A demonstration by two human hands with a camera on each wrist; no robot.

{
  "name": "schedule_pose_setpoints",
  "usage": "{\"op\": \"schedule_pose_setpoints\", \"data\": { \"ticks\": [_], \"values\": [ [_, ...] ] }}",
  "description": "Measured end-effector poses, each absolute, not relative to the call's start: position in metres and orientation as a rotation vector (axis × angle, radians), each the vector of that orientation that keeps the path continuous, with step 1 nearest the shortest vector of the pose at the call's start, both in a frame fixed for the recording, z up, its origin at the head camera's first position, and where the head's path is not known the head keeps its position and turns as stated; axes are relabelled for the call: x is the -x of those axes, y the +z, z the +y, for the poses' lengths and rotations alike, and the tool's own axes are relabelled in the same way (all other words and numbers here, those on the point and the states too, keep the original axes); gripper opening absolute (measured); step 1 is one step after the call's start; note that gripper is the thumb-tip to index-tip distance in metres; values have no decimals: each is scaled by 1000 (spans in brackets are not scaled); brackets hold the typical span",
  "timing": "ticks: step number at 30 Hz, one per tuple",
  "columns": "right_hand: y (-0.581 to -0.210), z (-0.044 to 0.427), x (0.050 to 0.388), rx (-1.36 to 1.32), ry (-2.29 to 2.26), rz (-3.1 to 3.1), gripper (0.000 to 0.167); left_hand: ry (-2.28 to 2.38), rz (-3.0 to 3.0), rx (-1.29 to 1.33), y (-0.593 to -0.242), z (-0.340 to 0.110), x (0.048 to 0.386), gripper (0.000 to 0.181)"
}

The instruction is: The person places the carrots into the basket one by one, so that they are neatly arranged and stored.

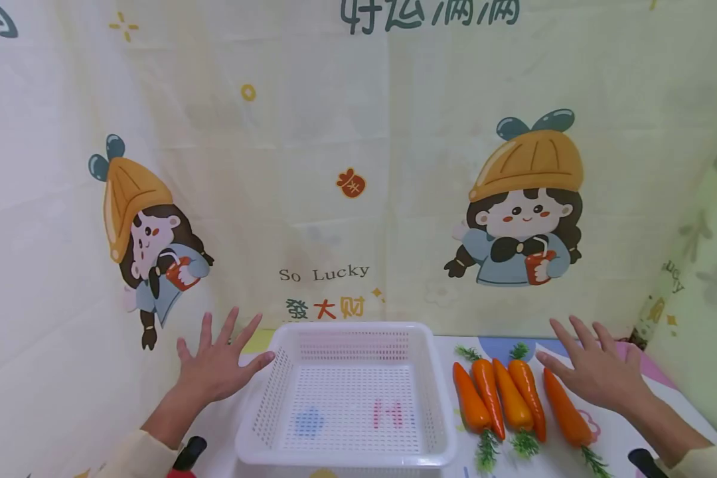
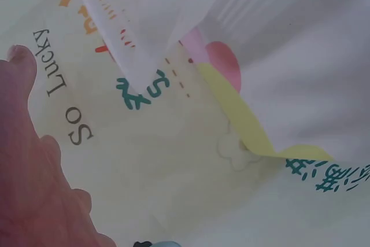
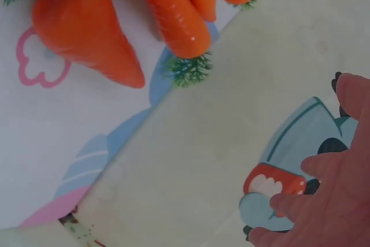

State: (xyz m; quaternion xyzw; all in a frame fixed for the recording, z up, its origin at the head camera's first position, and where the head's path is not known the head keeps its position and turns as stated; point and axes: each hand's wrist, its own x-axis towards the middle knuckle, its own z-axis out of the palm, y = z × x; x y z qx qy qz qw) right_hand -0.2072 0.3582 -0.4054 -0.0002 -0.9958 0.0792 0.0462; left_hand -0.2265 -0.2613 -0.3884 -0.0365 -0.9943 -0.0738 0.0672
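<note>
My left hand (image 1: 218, 368) is raised with fingers spread, left of a white plastic basket (image 1: 345, 459), and holds nothing. In the left wrist view that hand (image 2: 40, 172) fills the left edge, and the basket (image 2: 156, 10) hangs into the top. My right hand (image 1: 600, 372), also spread and holding nothing, hovers at the right beyond several orange carrots with green tops. One carrot (image 1: 566, 408) lies apart, nearest this hand; another carrot (image 1: 512, 395) is in the close group beside the basket. The right wrist view shows the lone carrot (image 3: 87, 27) and part of the right hand (image 3: 332, 189).
The basket has perforated walls, and the table's printed pattern shows through its bottom. Beneath everything lies a white table cover (image 1: 651, 425) with coloured prints. A pale cloth (image 1: 418, 199) with cartoon figures hangs behind and along both sides.
</note>
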Motion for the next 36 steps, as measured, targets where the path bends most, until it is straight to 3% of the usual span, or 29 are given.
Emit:
{"op": "schedule_pose_setpoints", "data": {
  "ticks": [17,36],
  "values": [
    [-429,369,201,59,295,-3086,99,-211,-3022,81,-412,-268,221,97],
    [-471,395,207,272,327,-3336,114,-386,-3111,117,-445,-271,231,100]
  ]
}}
